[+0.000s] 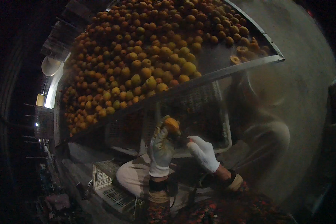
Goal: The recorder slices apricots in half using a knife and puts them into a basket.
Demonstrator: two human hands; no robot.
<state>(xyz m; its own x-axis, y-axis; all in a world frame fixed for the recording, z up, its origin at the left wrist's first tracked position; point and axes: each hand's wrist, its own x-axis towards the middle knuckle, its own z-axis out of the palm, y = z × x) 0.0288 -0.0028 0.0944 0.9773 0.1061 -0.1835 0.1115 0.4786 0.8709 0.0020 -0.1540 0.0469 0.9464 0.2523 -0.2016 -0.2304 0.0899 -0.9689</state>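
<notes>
My left hand [161,149], in a stained pale glove, holds up a round orange-yellow fruit [172,124], likely a peach. To its right is my right hand [203,152] in a white knitted glove, its fingers curled and apart from the fruit. Darkness at those fingertips hides whether they grip a small tool. Both hands are over the near side of a pale plastic crate [226,131] with a dark interior. Beyond the crate, many similar fruits [145,72] lie heaped on a metal-edged table [240,67].
Cut, hollowed fruit pieces [235,59] lie in the table's right corner. A second crate [123,149] adjoins the first on the left. Another slotted crate [102,176] stands beside my bent leg [131,175]. Concrete floor [302,84] extends to the right.
</notes>
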